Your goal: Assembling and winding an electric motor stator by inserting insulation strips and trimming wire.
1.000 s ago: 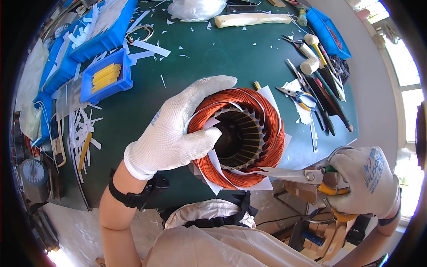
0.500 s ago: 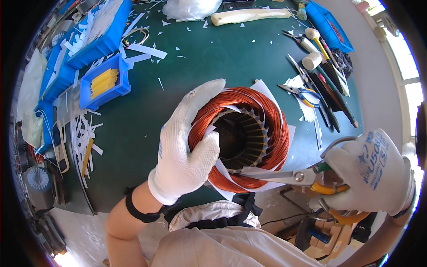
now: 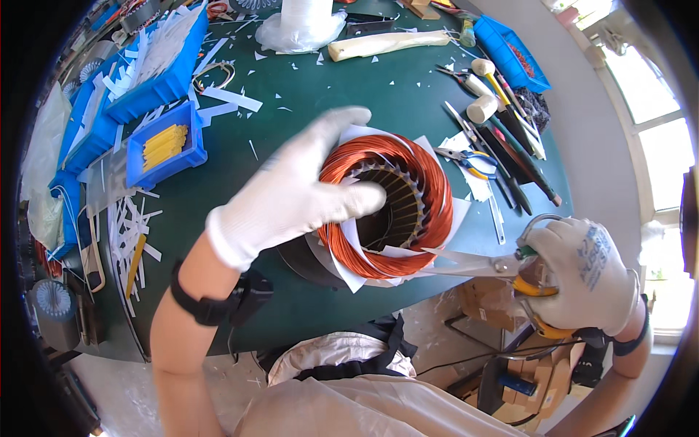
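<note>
Near edge of bench [image 3: 320, 84], spanning copper-wound stator [image 3: 434, 191] with loosely spread left hand [image 3: 287, 189], presumably for steadiness; gripping scissors [image 3: 502, 266] by handles in right hand [image 3: 586, 271], presumably for blade control.

White knit gloves [image 3: 262, 207], blue print [image 3: 595, 255] across the right hand [image 3: 582, 280], black wrist straps [image 3: 210, 312], beige garment [image 3: 378, 408]

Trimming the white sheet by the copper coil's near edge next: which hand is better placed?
Probably the right hand: it holds scissors, blades at the copper coil's near right edge. The left hand, without a visible tool, spans the coil's left side.
</note>
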Motion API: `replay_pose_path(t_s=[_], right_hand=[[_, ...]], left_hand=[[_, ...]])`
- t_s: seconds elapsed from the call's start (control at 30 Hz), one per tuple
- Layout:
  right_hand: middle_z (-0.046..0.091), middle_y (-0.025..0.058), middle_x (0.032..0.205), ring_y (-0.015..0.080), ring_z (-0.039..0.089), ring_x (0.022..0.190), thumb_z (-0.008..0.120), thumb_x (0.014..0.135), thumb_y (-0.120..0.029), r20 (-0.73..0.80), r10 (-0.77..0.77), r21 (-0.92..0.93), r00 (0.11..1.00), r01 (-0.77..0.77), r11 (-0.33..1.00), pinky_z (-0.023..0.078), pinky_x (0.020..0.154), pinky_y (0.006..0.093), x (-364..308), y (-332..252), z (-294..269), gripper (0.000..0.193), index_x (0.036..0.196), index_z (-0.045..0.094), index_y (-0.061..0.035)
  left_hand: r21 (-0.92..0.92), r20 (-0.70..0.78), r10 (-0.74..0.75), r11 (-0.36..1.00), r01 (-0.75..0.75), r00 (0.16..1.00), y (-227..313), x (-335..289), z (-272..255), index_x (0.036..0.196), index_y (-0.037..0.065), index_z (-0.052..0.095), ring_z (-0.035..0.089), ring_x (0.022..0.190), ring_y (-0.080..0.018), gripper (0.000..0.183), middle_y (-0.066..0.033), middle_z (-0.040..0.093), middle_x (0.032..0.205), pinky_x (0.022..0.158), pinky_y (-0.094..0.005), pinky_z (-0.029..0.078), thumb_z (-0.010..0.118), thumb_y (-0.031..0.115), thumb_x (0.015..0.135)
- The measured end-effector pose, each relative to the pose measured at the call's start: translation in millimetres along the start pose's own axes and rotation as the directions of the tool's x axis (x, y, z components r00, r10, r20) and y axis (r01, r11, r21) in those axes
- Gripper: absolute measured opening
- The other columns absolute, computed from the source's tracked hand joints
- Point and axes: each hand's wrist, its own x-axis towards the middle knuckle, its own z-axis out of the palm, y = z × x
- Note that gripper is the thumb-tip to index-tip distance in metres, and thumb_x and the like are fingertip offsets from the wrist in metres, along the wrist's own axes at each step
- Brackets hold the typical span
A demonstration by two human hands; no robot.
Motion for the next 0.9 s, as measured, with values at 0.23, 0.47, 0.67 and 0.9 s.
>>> replay_pose_path(t_s=[0.23, 0.47, 0.67, 0.9], right_hand=[[0.071, 0.0099, 0.086, 0.0237, 0.07, 0.072, 0.078, 0.069, -0.046, 0.095, 0.058, -0.1, 0.994, -0.049, 0.994, 0.053, 0.069, 0.0304, 11, -1, -15, 0.051, 0.103, 0.069, -0.0084], [0.073, 0.0103, 0.089, 0.0241, 0.072, 0.077, 0.081, 0.064, -0.049, 0.278, 0.158, -0.07, 0.947, -0.144, 0.987, 0.056, 0.075, 0.0296, 29, -1, -26, 0.058, 0.103, 0.072, -0.0066], [0.072, 0.0094, 0.088, 0.023, 0.071, 0.076, 0.079, 0.068, -0.054, 0.356, 0.155, -0.029, 0.921, -0.155, 0.987, 0.056, 0.076, 0.0288, 33, 1, -25, 0.063, 0.108, 0.071, -0.0062], [0.071, 0.0099, 0.086, 0.0249, 0.071, 0.077, 0.076, 0.075, -0.053, 0.358, 0.14, -0.115, 0.923, -0.105, 0.988, 0.057, 0.074, 0.0315, 42, -18, -27, 0.059, 0.111, 0.069, -0.0075]], left_hand=[[-0.157, -0.059, 0.092, 0.983, -0.1, 0.994, -14, 1, 10, 0.144, 0.005, 0.041, 0.054, 0.122, -0.0177, 0.073, -0.0111, 0.054, 0.133, 0.105, -0.0304, 0.044, 0.065, 0.008, 0.076], [-0.101, -0.182, 0.083, 0.99, -0.103, 0.98, -14, -2, 18, 0.142, 0.002, 0.043, 0.061, 0.106, -0.0158, 0.07, -0.0114, 0.061, 0.121, 0.098, -0.0292, 0.048, 0.054, 0.005, 0.074], [-0.135, -0.239, 0.174, 0.968, -0.21, 0.955, -22, -1, 22, 0.141, 0.001, 0.044, 0.061, 0.097, -0.0119, 0.068, -0.0119, 0.062, 0.119, 0.089, -0.0254, 0.05, 0.053, 0.006, 0.074], [-0.023, -0.281, 0.206, 0.975, -0.222, 0.937, -19, -4, 26, 0.14, 0.001, 0.045, 0.06, 0.096, -0.0114, 0.066, -0.0112, 0.063, 0.115, 0.082, -0.0231, 0.05, 0.049, -0.004, 0.074]])
